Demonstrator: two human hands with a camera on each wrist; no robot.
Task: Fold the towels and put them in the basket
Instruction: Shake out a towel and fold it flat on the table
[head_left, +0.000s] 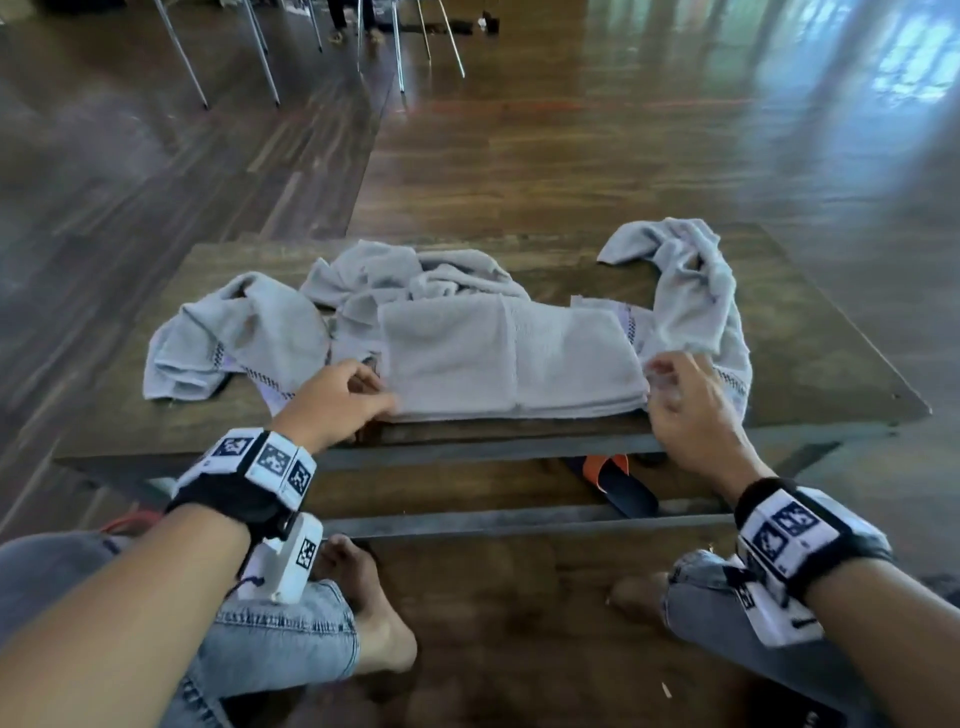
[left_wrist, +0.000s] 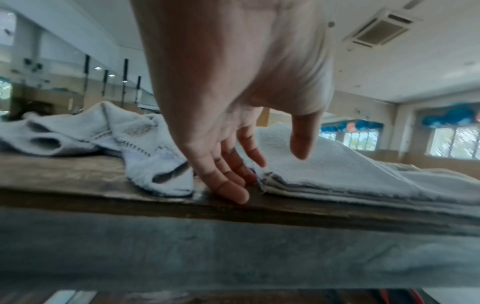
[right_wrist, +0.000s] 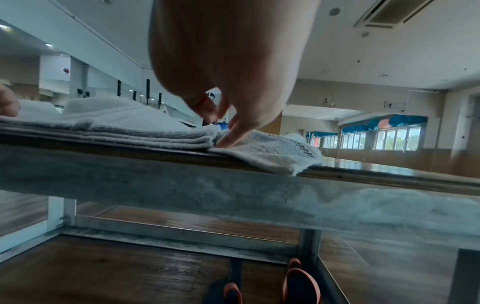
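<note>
Grey folded towel (head_left: 511, 358) lies flat at the counter (head_left: 156, 421) near edge. Left hand (head_left: 337, 397) at its left end, fingers (left_wrist: 228, 185) straight, touching the edge, holding nothing. Right hand (head_left: 685, 405) at its right end, fingertips down on cloth; grip state unclear, blurred. Three crumpled towels (head_left: 239, 338) lie around it.

- My head camera looks forward and down over the low table (head_left: 130, 415) from close above.
- Both my wrist cameras sit at the table's near edge, facing across it.
- All three share the folded towel (head_left: 509, 358).
</note>
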